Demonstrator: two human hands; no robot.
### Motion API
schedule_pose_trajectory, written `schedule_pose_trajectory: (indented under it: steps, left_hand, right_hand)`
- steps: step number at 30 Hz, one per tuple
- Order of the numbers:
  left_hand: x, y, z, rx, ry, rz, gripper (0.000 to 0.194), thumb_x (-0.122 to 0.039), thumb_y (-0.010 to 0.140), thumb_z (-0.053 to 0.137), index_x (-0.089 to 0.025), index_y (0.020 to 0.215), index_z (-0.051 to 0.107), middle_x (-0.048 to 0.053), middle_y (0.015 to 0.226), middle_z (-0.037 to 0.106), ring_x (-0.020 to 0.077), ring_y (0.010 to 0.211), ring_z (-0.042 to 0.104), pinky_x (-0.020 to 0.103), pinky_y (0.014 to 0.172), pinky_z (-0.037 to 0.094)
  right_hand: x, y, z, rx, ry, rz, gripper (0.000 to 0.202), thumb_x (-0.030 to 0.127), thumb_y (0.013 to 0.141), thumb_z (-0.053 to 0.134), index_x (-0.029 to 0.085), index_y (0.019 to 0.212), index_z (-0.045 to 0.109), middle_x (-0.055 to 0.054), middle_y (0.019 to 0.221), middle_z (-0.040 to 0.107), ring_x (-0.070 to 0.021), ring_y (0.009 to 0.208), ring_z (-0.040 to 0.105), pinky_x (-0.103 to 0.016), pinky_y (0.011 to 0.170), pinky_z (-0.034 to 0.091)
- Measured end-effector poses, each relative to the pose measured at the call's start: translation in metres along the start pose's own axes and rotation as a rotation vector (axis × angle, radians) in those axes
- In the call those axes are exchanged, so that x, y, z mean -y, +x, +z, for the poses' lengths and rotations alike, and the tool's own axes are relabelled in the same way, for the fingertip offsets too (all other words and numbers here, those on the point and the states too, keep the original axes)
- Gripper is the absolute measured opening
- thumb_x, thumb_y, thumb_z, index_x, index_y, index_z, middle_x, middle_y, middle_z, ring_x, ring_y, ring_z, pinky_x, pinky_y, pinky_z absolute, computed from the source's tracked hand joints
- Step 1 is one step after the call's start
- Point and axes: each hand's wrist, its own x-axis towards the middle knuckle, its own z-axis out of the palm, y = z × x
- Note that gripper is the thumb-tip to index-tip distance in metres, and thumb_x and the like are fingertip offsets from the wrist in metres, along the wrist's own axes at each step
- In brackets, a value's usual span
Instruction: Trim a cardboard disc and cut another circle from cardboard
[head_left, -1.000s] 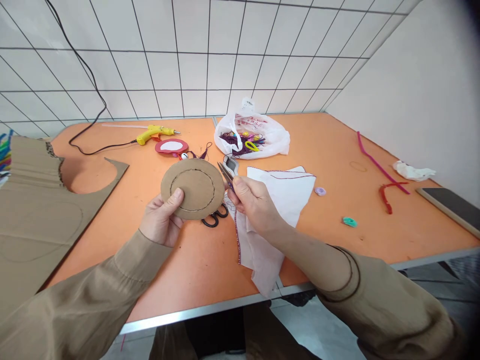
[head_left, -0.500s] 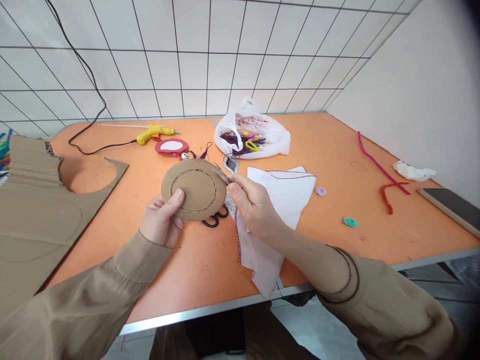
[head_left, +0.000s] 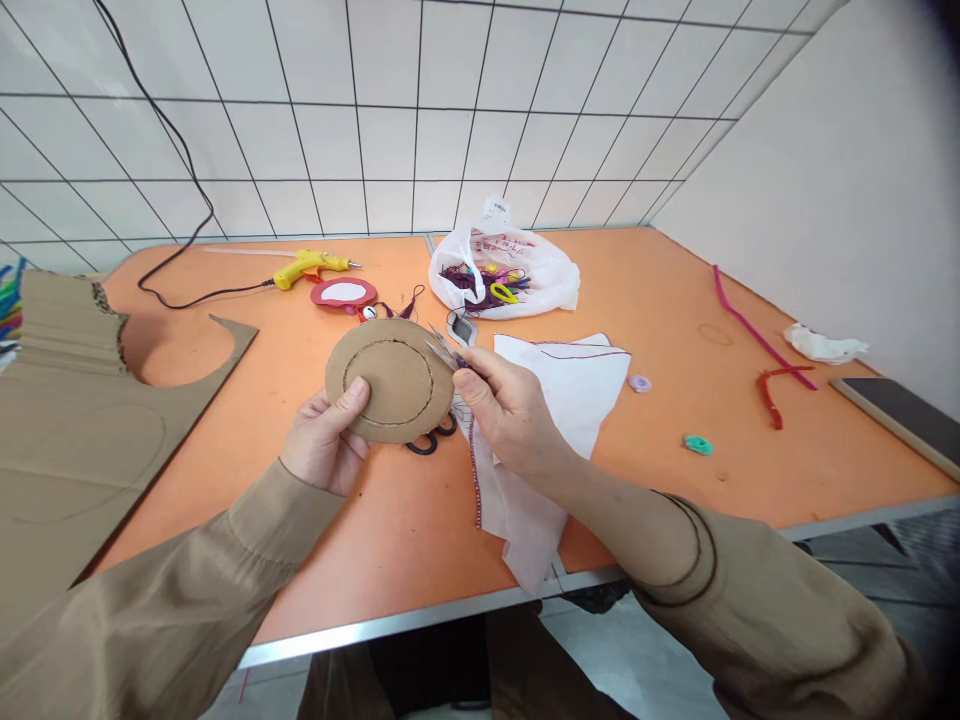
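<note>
My left hand point(head_left: 328, 440) grips a cardboard disc point(head_left: 394, 385) by its lower left edge, thumb on top. An oval line, dark and cut-looking, runs inside the disc's rim. My right hand point(head_left: 510, 410) is closed around small thread snips point(head_left: 444, 350). Their two pointed metal blades lie apart at the disc's upper right edge; whether they touch it I cannot tell. Black scissor handles point(head_left: 431, 437) stick out from beneath the disc, the blades hidden. White cloth point(head_left: 574, 385) with dark red stitched edges lies under and beyond my right hand.
A yellow glue gun point(head_left: 311, 266) with a black cord lies at the back left, near a red-and-white oval piece point(head_left: 343, 293). Cut cardboard point(head_left: 90, 430) covers the left side. Behind stands a white plastic bag point(head_left: 551, 275) of yarn. At right are pipe cleaners point(head_left: 757, 325) and a phone point(head_left: 904, 410).
The disc has shifted very slightly to the right. The snips' blades show a little wider apart. Both hands keep their grip.
</note>
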Motion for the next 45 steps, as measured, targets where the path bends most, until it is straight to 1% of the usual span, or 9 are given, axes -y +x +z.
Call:
schedule_pose_trajectory:
  steps: [7,13,20,24,27,32,35,39,45]
  left_hand:
    - [0.001,0.006,-0.005,-0.036,-0.020,0.031,0.036,-0.026,0.072,0.078,-0.015,0.106,0.071,0.011,0.103,0.075,0.0277,0.117,0.061,0.030,0.094,0.055]
    - [-0.003,0.007,-0.006,0.015,-0.012,0.002,0.040,-0.027,0.075,0.074,-0.013,0.113,0.069,0.013,0.115,0.071,0.0307,0.119,0.059,0.036,0.095,0.056]
    - [-0.006,0.004,-0.001,0.007,-0.022,0.036,0.034,-0.026,0.077,0.073,-0.015,0.109,0.070,0.012,0.113,0.072,0.0296,0.120,0.059,0.035,0.096,0.055]
    - [-0.003,0.006,-0.004,-0.035,-0.024,0.048,0.029,-0.023,0.077,0.073,-0.016,0.104,0.072,0.010,0.110,0.074,0.0257,0.118,0.061,0.027,0.090,0.057]
    - [-0.007,0.008,-0.008,-0.038,-0.036,0.068,0.028,-0.023,0.074,0.075,-0.017,0.101,0.073,0.008,0.103,0.076,0.0253,0.114,0.063,0.027,0.090,0.057]
    - [-0.031,0.010,-0.010,-0.036,-0.110,0.188,0.030,-0.020,0.079,0.071,-0.017,0.109,0.069,0.006,0.113,0.073,0.0212,0.117,0.062,0.028,0.097,0.053]
    - [-0.042,0.012,-0.009,-0.014,-0.157,0.279,0.028,-0.018,0.084,0.064,-0.015,0.112,0.067,0.006,0.118,0.071,0.0200,0.116,0.062,0.027,0.098,0.052]
    - [-0.041,0.013,-0.006,-0.046,-0.179,0.272,0.026,-0.015,0.085,0.061,-0.015,0.110,0.068,0.006,0.111,0.073,0.0187,0.111,0.065,0.027,0.098,0.052]
    - [-0.032,0.014,-0.008,-0.083,-0.141,0.215,0.020,-0.017,0.084,0.062,-0.016,0.102,0.070,0.007,0.103,0.076,0.0226,0.114,0.064,0.030,0.097,0.053]
  right_hand:
    - [0.001,-0.002,0.000,-0.029,-0.053,-0.063,0.032,0.040,0.097,0.037,0.020,0.075,0.049,0.000,0.067,0.045,-0.0147,0.064,0.043,-0.029,0.061,0.035]
    - [-0.002,-0.002,0.001,-0.012,0.170,0.099,0.044,0.053,0.095,0.037,0.019,0.074,0.057,0.002,0.057,0.040,-0.0139,0.057,0.042,-0.029,0.056,0.035]
    - [-0.003,0.003,0.000,0.033,0.401,0.208,0.036,0.050,0.087,0.053,0.018,0.071,0.062,0.005,0.053,0.031,-0.0117,0.052,0.034,-0.028,0.052,0.030]
    - [-0.006,0.004,-0.001,-0.017,0.334,0.173,0.034,0.048,0.088,0.052,0.017,0.079,0.063,0.004,0.056,0.035,-0.0124,0.056,0.038,-0.028,0.054,0.031]
    - [-0.010,0.004,0.002,-0.004,0.234,0.162,0.031,0.041,0.091,0.046,0.016,0.084,0.061,0.002,0.061,0.043,-0.0126,0.060,0.042,-0.027,0.057,0.034]
    - [-0.006,-0.002,0.012,0.250,-0.141,0.125,0.013,0.026,0.084,0.058,0.016,0.090,0.064,0.001,0.071,0.057,-0.0133,0.066,0.050,-0.026,0.062,0.037]
    - [-0.002,-0.008,0.017,0.355,-0.298,0.051,0.021,0.017,0.080,0.062,0.014,0.100,0.063,-0.002,0.080,0.061,-0.0149,0.070,0.052,-0.028,0.065,0.038]
    - [-0.002,-0.015,0.021,0.412,-0.325,-0.074,0.025,0.010,0.081,0.059,0.013,0.106,0.061,-0.006,0.086,0.061,-0.0171,0.076,0.054,-0.029,0.068,0.041]
    - [-0.001,-0.018,0.019,0.371,-0.282,-0.117,0.010,0.011,0.080,0.060,0.016,0.089,0.060,-0.003,0.078,0.060,-0.0149,0.068,0.052,-0.027,0.063,0.038]
